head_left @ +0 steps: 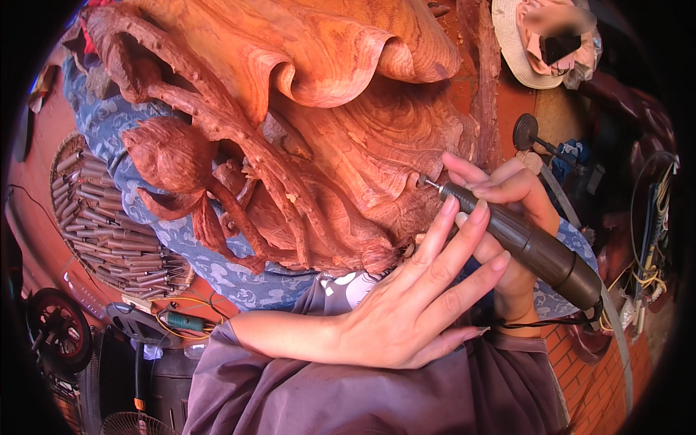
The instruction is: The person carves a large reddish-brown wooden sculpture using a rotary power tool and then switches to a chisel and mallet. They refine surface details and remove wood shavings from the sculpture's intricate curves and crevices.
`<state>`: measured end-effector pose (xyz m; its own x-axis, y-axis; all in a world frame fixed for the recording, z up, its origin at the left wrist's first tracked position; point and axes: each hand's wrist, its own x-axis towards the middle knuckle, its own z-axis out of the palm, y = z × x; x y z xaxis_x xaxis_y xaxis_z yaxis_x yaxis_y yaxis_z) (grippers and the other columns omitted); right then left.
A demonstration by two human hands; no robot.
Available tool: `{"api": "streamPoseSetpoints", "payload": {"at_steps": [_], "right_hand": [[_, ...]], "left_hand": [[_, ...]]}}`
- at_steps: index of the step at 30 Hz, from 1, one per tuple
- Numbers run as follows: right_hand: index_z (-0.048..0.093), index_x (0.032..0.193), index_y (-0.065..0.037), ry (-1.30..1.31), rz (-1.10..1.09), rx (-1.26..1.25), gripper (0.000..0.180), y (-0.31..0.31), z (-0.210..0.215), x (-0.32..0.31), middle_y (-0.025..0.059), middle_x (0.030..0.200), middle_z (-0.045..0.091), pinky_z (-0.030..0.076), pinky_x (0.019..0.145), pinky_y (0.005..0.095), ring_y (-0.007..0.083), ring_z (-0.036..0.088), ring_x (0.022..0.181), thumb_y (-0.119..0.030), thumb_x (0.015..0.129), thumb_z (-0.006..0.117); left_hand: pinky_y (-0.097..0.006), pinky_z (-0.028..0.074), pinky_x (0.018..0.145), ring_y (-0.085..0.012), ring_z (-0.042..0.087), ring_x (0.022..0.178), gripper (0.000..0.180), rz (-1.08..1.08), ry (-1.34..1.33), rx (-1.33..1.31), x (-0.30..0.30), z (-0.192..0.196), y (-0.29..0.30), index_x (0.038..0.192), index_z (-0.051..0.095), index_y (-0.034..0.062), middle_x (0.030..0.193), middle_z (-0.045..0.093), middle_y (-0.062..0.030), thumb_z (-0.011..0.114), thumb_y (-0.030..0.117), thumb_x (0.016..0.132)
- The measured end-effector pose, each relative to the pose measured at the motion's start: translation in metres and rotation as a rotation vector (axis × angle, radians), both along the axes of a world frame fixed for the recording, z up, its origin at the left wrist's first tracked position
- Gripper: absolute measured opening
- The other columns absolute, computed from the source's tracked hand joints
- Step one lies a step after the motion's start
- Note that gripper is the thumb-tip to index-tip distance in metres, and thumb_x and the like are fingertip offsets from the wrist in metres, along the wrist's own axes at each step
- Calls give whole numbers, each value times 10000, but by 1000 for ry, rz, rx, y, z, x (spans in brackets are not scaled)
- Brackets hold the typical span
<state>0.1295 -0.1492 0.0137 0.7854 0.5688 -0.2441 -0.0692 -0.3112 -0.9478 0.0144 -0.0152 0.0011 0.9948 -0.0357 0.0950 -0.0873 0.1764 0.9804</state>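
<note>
My right hand (pixel 533 190) grips a dark rotary carving tool (pixel 544 243), and its thin metal bit points up and left. My left hand (pixel 402 308) reaches across with its fingers stretched out. Its fingertips rest against the front part of the tool. The bit meets or nearly meets the carved surface of a large reddish-brown wood carving (pixel 406 138); the exact contact is too small to tell. Wavy folds run along its upper part. A carved bud (pixel 174 156) and twisting stems (pixel 239 138) stand out on its left side.
Blue patterned cloth (pixel 210 257) lies under the carving. On the left is a round basket (pixel 101 217) of many brown tool handles. A fan (pixel 134 423) stands lower left. At the upper right are a pale brimmed hat (pixel 511 43), cables (pixel 652 279) and a grey strap (pixel 616 341).
</note>
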Motion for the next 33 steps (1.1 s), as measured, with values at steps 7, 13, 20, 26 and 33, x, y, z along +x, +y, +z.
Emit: {"api": "streamPoseSetpoints", "payload": {"at_steps": [7,13,20,26,33], "right_hand": [[530,929,-38,15,-40,5,246,6,2,0,43,879,471,446,1030,612,157,586,811,-89,818,743],[535,939,-41,8,-41,-2,249,7,3,1,39,885,464,454,1026,607,158,588,818,-75,807,743],[535,940,-36,9,-42,6,243,7,2,0,49,886,468,451,1029,611,167,591,831,-50,804,737],[528,922,-36,-9,-15,5,237,3,0,0,59,887,481,450,1026,617,174,589,832,-49,805,733],[527,918,-35,2,-37,9,232,4,1,-1,58,878,476,452,1022,620,170,573,825,-76,814,730]], "left_hand": [[-599,252,1117,-612,200,1390,774,10,-6,-1,3,-1,0,1415,430,-36,1477,234,-435,775,275,796],[-594,249,1119,-607,171,1401,775,13,3,-16,4,-2,1,1426,426,-26,1491,217,-427,775,262,797],[-596,248,1119,-606,172,1401,774,7,5,-21,3,-2,0,1427,428,-26,1494,213,-425,776,258,796],[-585,263,1128,-566,111,1436,884,-7,22,-72,-1,1,-2,1475,365,26,1564,142,-337,808,123,716],[-605,246,1119,-615,202,1387,784,-2,-13,-16,2,-1,1,1420,427,-40,1481,223,-435,782,254,786]]}}
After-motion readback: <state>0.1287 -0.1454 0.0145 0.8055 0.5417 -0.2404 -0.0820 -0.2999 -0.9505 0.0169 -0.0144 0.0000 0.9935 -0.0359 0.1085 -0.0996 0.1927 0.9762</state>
